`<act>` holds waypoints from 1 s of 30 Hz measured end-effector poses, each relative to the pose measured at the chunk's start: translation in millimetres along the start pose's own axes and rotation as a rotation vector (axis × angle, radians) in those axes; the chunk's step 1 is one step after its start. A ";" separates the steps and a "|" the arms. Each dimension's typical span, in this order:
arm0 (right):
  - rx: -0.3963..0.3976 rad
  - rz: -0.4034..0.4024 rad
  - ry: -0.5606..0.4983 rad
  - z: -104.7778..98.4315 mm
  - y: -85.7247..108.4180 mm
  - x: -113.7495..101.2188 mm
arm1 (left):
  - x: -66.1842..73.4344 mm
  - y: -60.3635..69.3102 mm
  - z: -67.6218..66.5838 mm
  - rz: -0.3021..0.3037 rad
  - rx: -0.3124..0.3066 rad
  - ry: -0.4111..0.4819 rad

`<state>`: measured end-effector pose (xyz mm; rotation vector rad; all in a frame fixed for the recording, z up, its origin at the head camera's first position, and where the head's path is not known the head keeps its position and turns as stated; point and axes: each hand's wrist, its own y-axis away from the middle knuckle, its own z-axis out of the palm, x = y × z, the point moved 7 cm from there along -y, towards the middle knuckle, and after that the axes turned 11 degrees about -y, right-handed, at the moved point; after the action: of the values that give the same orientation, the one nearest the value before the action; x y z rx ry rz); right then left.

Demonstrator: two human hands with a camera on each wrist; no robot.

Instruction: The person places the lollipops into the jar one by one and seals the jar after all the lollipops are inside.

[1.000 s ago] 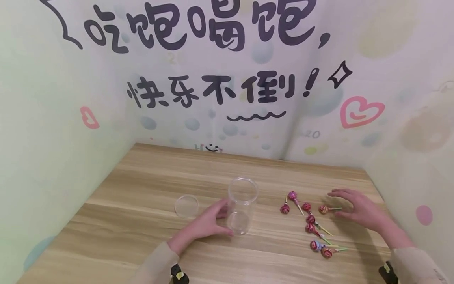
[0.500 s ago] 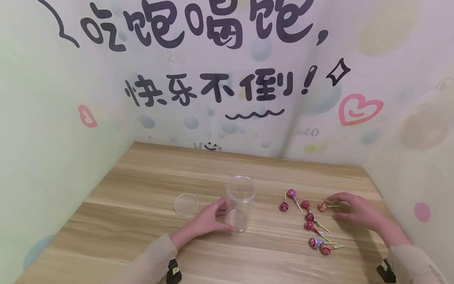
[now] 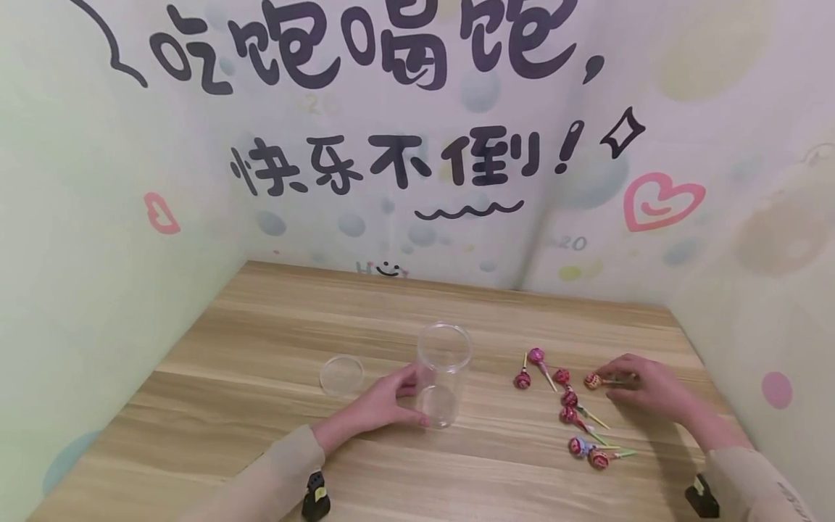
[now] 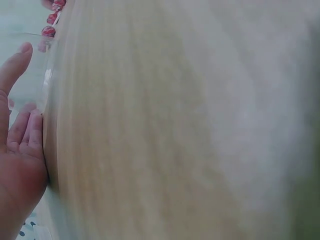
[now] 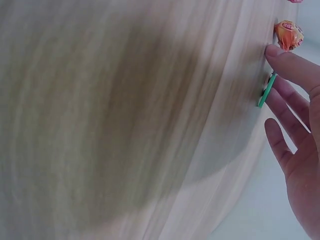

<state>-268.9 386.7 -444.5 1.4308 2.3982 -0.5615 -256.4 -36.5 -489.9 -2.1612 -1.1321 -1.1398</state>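
A clear plastic jar (image 3: 445, 377) stands upright and uncovered on the table. My left hand (image 3: 385, 401) holds it from its left side, thumb in front and fingers behind; the left wrist view shows the same left hand (image 4: 22, 150) against the clear wall. At the right, my right hand (image 3: 652, 388) pinches an orange-wrapped lollipop (image 3: 593, 381) by its stick, just behind the head. In the right wrist view the thumb lies over the neck of this lollipop (image 5: 289, 35), its green stick showing below; the index finger is mostly hidden.
Several other wrapped lollipops (image 3: 569, 415) lie loosely between the jar and my right hand. A round clear lid (image 3: 342, 375) rests flat to the left of the jar. Printed walls (image 3: 391, 232) enclose the wooden table (image 3: 274, 326) at the back and both sides.
My right hand has lowered and moved slightly left onto the orange lollipop, its thumb and fingers closing round the stick. My left hand stays at the jar.
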 end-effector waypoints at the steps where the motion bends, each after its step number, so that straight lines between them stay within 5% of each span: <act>1: 0.001 -0.003 -0.005 -0.1 -0.3 0.0 | -0.1 -0.2 0.3 0.001 -0.001 0.001; 14: 0.019 -0.089 -0.075 3.9 0.8 1.3 | -2.6 -1.5 3.9 0.005 -0.014 0.025; 30: -0.017 -0.143 0.058 -21.7 -27.1 -19.6 | -3.0 1.0 1.0 0.012 0.000 0.022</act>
<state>-284.8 370.0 -411.9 1.2932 2.5598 -0.5385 -256.1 -37.7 -493.0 -2.1471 -1.1085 -1.1558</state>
